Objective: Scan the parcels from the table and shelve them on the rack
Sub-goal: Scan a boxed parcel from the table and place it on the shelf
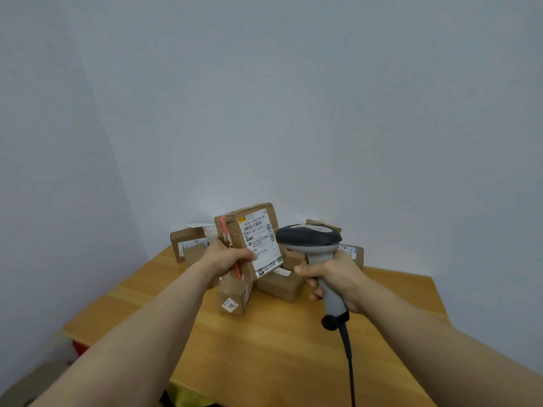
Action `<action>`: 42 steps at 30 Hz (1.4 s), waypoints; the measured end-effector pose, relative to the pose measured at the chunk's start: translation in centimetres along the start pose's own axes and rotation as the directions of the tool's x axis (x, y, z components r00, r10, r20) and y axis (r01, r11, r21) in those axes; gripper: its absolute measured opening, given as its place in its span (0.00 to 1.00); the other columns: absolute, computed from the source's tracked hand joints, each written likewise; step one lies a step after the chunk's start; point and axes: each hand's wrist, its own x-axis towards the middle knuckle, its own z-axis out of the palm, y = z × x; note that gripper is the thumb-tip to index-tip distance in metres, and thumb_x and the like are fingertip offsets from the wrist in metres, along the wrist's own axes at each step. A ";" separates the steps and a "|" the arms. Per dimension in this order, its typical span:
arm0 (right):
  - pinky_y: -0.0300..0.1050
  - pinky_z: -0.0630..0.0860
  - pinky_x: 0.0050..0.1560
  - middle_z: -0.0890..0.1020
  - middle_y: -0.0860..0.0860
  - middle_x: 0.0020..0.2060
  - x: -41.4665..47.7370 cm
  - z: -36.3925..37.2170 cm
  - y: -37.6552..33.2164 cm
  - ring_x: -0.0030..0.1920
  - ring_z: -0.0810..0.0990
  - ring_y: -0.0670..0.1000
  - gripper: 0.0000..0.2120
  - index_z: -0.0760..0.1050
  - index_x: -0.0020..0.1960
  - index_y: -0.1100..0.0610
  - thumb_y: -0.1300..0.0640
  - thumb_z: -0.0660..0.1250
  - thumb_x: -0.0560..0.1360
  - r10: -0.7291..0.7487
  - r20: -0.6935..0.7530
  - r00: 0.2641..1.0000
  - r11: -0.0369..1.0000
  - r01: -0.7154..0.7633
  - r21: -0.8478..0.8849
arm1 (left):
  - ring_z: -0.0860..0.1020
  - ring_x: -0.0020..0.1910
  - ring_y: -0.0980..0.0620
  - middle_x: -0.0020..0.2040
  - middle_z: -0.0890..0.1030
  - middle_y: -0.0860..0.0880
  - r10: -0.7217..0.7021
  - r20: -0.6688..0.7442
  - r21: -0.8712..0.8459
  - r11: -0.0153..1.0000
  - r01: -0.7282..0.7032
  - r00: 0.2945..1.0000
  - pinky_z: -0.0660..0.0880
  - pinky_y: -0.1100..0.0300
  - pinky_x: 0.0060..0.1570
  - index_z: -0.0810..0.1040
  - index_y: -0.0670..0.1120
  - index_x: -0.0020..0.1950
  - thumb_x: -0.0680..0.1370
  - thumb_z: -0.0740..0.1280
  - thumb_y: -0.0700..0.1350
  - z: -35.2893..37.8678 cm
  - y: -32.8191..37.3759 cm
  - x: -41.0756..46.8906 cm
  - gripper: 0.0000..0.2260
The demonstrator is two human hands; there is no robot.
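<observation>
Gripping a parcel [249, 240] above the table [264, 342], label toward the camera, the left hand [226, 258] holds it just beside the scanner [316, 254] clasped in the right hand [338, 277], with more parcels [280, 284] heaped behind.

Plain pale grey-blue walls [293, 98] meet in a corner at left; a wooden surface [264, 348] fills the lower centre.

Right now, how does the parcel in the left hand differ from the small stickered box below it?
The held parcel is lifted off the table, gripped by the left hand; the stickered box rests on it. The held parcel carries a large white barcode label; the stickered box shows only a small square sticker. Both are brown cardboard.
</observation>
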 end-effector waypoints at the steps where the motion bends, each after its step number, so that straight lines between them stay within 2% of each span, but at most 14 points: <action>1: 0.43 0.75 0.27 0.73 0.54 0.23 -0.1 0.3 -0.1 0.21 0.69 0.50 0.07 0.74 0.39 0.61 0.65 0.72 0.71 0.001 -0.001 1.000 1.000 -0.001 -0.010 | 0.83 0.44 0.51 0.45 0.83 0.50 -0.002 -0.006 0.002 1.000 0.002 1.000 0.80 0.57 0.40 0.76 0.50 0.46 0.67 0.76 0.36 -0.4 0.0 -0.1 0.16; 9: 0.43 0.75 0.29 0.73 0.53 0.22 -0.3 2.1 -0.5 0.20 0.69 0.49 0.09 0.74 0.36 0.61 0.65 0.72 0.71 -0.044 0.028 0.999 0.995 0.046 -0.091 | 0.82 0.43 0.53 0.46 0.84 0.50 -0.043 -0.024 -0.013 0.999 0.043 0.999 0.77 0.62 0.34 0.78 0.48 0.49 0.67 0.76 0.35 -3.0 -1.1 -0.6 0.15; 11: 0.43 0.75 0.28 0.73 0.53 0.22 -0.4 2.6 -0.6 0.20 0.69 0.49 0.09 0.73 0.36 0.61 0.65 0.72 0.71 -0.056 0.038 0.998 0.993 0.060 -0.101 | 0.83 0.44 0.51 0.47 0.84 0.48 -0.055 -0.028 -0.006 0.998 0.055 0.998 0.78 0.60 0.37 0.78 0.46 0.52 0.67 0.76 0.35 -3.6 -1.3 -0.4 0.16; 15: 0.43 0.76 0.28 0.73 0.52 0.22 -0.4 3.5 -0.8 0.20 0.69 0.48 0.08 0.74 0.36 0.61 0.64 0.72 0.71 -0.070 0.045 0.997 0.989 0.075 -0.129 | 0.83 0.48 0.47 0.50 0.84 0.46 -0.072 -0.032 0.017 0.997 0.072 0.997 0.80 0.53 0.48 0.78 0.44 0.55 0.68 0.76 0.37 -4.8 -1.8 0.0 0.17; 17: 0.43 0.76 0.29 0.73 0.53 0.22 -0.3 3.8 -1.0 0.20 0.69 0.48 0.08 0.74 0.37 0.61 0.64 0.72 0.72 -0.066 0.049 0.997 0.987 0.073 -0.140 | 0.83 0.48 0.47 0.50 0.84 0.46 -0.076 -0.031 0.020 0.997 0.077 0.997 0.80 0.52 0.50 0.78 0.44 0.54 0.68 0.76 0.37 -5.2 -2.0 0.1 0.16; 22: 0.42 0.77 0.29 0.74 0.52 0.22 -0.2 4.4 -1.0 0.20 0.70 0.48 0.08 0.74 0.36 0.60 0.64 0.72 0.72 -0.039 0.038 0.999 0.987 0.044 -0.157 | 0.82 0.46 0.49 0.50 0.84 0.46 -0.087 -0.031 -0.005 0.996 0.087 0.996 0.79 0.57 0.41 0.79 0.44 0.53 0.68 0.76 0.36 -6.1 -2.4 0.2 0.16; 27: 0.44 0.77 0.30 0.74 0.52 0.22 0.0 5.5 -1.1 0.21 0.70 0.48 0.08 0.75 0.36 0.61 0.64 0.72 0.72 -0.049 0.058 0.997 0.983 0.059 -0.175 | 0.83 0.46 0.48 0.50 0.84 0.45 -0.095 -0.027 -0.013 0.995 0.095 0.995 0.80 0.55 0.42 0.79 0.42 0.54 0.68 0.75 0.35 -6.8 -2.9 0.3 0.16; 30: 0.44 0.76 0.30 0.75 0.54 0.24 0.3 6.5 -1.0 0.21 0.70 0.49 0.06 0.76 0.38 0.61 0.65 0.72 0.71 -0.033 0.052 0.998 0.992 0.039 -0.119 | 0.83 0.42 0.49 0.48 0.84 0.45 -0.103 -0.015 -0.033 0.994 0.102 0.995 0.78 0.59 0.32 0.79 0.42 0.54 0.68 0.75 0.35 -7.3 -3.2 0.4 0.16; 33: 0.45 0.76 0.31 0.77 0.54 0.25 0.8 7.2 -0.5 0.23 0.72 0.50 0.09 0.76 0.45 0.64 0.65 0.75 0.69 -0.011 -0.035 0.999 0.999 0.009 -0.048 | 0.82 0.43 0.52 0.47 0.84 0.48 -0.113 0.023 -0.077 0.990 0.114 0.993 0.77 0.62 0.29 0.78 0.45 0.54 0.68 0.75 0.36 -8.0 -3.5 0.2 0.16; 37: 0.43 0.77 0.30 0.82 0.54 0.29 1.6 7.9 0.7 0.25 0.77 0.50 0.12 0.76 0.47 0.64 0.68 0.75 0.67 0.023 -0.222 0.975 0.999 -0.012 0.050 | 0.81 0.53 0.48 0.51 0.84 0.47 -0.155 0.140 -0.113 0.979 0.172 0.978 0.80 0.55 0.45 0.77 0.45 0.59 0.68 0.76 0.39 -9.5 -4.3 -0.1 0.20; 40: 0.44 0.80 0.32 0.84 0.55 0.39 1.7 8.8 2.0 0.39 0.84 0.53 0.14 0.77 0.48 0.61 0.67 0.76 0.66 0.044 -0.318 0.947 0.995 -0.014 0.095 | 0.81 0.54 0.49 0.52 0.85 0.48 -0.147 0.269 -0.150 0.970 0.192 0.952 0.80 0.55 0.45 0.78 0.46 0.60 0.70 0.74 0.39 -10.5 -5.0 -1.2 0.20; 42: 0.46 0.82 0.34 0.85 0.55 0.42 1.3 9.7 2.6 0.44 0.84 0.55 0.15 0.77 0.50 0.60 0.67 0.77 0.66 0.053 -0.339 0.939 0.994 -0.019 0.104 | 0.81 0.55 0.49 0.53 0.84 0.49 -0.141 0.316 -0.182 0.961 0.206 0.938 0.80 0.54 0.47 0.79 0.47 0.60 0.71 0.73 0.39 -11.1 -5.5 -2.5 0.18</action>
